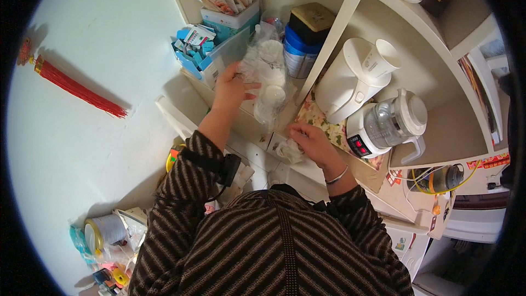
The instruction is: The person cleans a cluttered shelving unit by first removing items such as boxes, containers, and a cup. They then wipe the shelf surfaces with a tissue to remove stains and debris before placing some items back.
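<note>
Here, the left hand (230, 89) grips the clear bag of white cups (268, 79) standing tall on the shelf (350, 5); the right hand (312, 141), lower down, pinches a small crumpled bag (287, 151).

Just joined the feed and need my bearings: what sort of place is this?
Most likely a home pantry or kitchen corner: a white shelf unit holds a glass kettle, a white jug and tins.
</note>
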`<state>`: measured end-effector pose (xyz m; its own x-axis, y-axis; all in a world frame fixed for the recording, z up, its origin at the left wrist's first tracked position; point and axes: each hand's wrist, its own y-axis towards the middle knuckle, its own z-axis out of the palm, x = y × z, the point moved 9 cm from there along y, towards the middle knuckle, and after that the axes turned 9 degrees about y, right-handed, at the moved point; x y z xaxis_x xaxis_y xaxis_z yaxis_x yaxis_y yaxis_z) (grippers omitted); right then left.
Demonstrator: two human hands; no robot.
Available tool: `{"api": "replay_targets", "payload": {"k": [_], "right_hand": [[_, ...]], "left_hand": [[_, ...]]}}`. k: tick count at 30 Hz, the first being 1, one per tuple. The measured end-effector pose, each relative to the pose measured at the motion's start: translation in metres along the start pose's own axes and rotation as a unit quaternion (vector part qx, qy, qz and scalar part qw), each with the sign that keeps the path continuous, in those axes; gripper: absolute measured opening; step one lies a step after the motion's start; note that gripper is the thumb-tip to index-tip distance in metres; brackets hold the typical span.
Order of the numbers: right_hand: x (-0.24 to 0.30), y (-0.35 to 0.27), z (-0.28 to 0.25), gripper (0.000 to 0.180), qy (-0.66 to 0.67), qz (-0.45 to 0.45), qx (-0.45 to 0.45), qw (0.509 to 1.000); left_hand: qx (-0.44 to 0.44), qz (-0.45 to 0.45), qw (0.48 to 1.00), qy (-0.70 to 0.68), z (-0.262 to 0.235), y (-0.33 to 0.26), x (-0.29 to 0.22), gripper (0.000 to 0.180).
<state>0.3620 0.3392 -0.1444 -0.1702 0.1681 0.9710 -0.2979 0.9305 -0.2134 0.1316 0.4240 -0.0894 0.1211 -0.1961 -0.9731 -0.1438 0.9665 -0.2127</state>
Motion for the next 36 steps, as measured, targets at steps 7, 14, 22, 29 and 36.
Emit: {"api": "replay_targets", "payload": {"k": [7,14,22,29,36], "right_hand": [[0.001,0.023,0.018,0.030,0.035,-0.001,0.037,0.999],[0.016,0.067,0.079,0.030,0.156,0.040,0.113,0.980],[0.035,0.096,0.179,0.029,0.157,0.093,0.229,0.956],[0.052,0.120,0.219,0.025,0.148,0.033,0.274,0.950],[0.067,0.144,0.224,0.028,0.183,0.004,0.272,0.945]], "left_hand": [[-0.061,0.066,0.996,-0.008,-0.084,-0.064,-0.051,0.033],[-0.334,0.098,0.937,-0.024,-0.250,-0.217,-0.055,0.032],[-0.663,0.125,0.736,-0.063,-0.353,-0.473,0.016,0.031],[-0.820,0.105,0.553,-0.105,-0.353,-0.643,0.091,0.032],[-0.909,0.086,0.387,-0.125,-0.350,-0.757,0.175,0.035]]}}
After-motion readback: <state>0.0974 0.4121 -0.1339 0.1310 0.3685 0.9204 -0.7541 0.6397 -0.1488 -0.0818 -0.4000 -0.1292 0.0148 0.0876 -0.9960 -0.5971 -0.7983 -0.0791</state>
